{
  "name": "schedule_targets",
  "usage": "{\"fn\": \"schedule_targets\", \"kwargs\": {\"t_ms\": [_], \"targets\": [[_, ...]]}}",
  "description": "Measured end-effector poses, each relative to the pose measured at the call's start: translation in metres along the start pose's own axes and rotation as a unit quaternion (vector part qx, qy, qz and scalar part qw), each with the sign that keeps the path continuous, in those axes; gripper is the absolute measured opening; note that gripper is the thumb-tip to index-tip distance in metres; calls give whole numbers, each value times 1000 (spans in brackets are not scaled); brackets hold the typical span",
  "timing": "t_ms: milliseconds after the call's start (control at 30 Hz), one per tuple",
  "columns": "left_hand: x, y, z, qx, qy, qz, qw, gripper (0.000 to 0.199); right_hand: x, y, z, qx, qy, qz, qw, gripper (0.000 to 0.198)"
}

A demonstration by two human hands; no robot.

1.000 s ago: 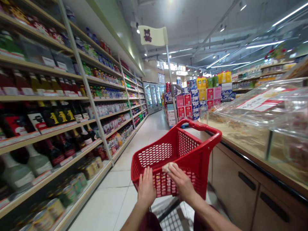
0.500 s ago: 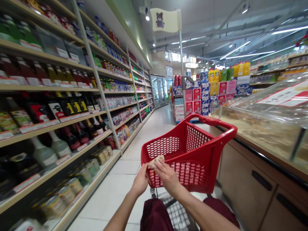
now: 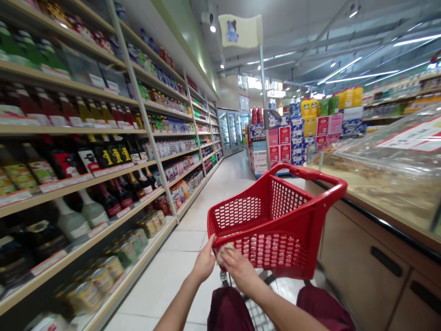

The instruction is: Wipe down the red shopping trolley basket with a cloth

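Observation:
A red plastic shopping cart (image 3: pixel 275 220) with perforated basket walls stands right in front of my knees. My left hand (image 3: pixel 205 260) grips the rim at its near left corner. Against the outer side wall, just below that corner, my right hand (image 3: pixel 237 269) presses a crumpled pale cloth (image 3: pixel 225 252). Part of the cloth is hidden under the fingers. The basket's inside shows no goods in the part I can see.
Shelves (image 3: pixel 79 177) of bottles and cans run along the left. Stacked drink cartons (image 3: pixel 279 142) stand beyond the cart. At right is a counter (image 3: pixel 365 248) with plastic-covered food. Pale floor tiles (image 3: pixel 188 239) lie between shelves and cart. A bear flag (image 3: pixel 240 31) hangs above.
My right hand has slid the cloth from the basket's top rim down onto the outer side wall. My left hand stays at the corner. The view has shifted slightly.

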State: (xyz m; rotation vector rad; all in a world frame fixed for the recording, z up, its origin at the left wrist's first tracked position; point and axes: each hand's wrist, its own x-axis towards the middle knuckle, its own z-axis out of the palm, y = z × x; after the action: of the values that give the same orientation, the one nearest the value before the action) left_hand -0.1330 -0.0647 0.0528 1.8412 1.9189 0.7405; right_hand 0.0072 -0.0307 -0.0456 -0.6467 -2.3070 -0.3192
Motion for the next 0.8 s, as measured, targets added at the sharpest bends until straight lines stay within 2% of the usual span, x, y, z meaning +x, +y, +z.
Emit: {"fn": "schedule_targets", "kwargs": {"t_ms": [100, 200, 300, 467, 533, 700, 800], "targets": [[0, 5, 0, 64, -6, -6, 998, 74, -14, 11, -6, -4, -20, -16, 1000, 26], [3, 15, 7, 132, 6, -21, 991, 69, -2, 29, -33, -8, 39, 1, 999, 31], [7, 26, 16, 160, 18, -24, 987, 68, 9, 45, -52, -26, 84, 23, 996, 33], [7, 31, 23, 220, -4, 7, 976, 69, -40, 57, -47, -33, 13, 27, 999, 30], [8, 32, 24, 243, 5, 17, 970, 66, -52, 62, -52, -28, 10, 38, 999, 31], [12, 46, 38, 271, 28, 45, 961, 68, -37, 80, -74, -24, 75, 81, 994, 40], [11, 55, 44, 282, 19, 63, 957, 70, -47, 82, -72, -34, 66, 89, 993, 42]]}}
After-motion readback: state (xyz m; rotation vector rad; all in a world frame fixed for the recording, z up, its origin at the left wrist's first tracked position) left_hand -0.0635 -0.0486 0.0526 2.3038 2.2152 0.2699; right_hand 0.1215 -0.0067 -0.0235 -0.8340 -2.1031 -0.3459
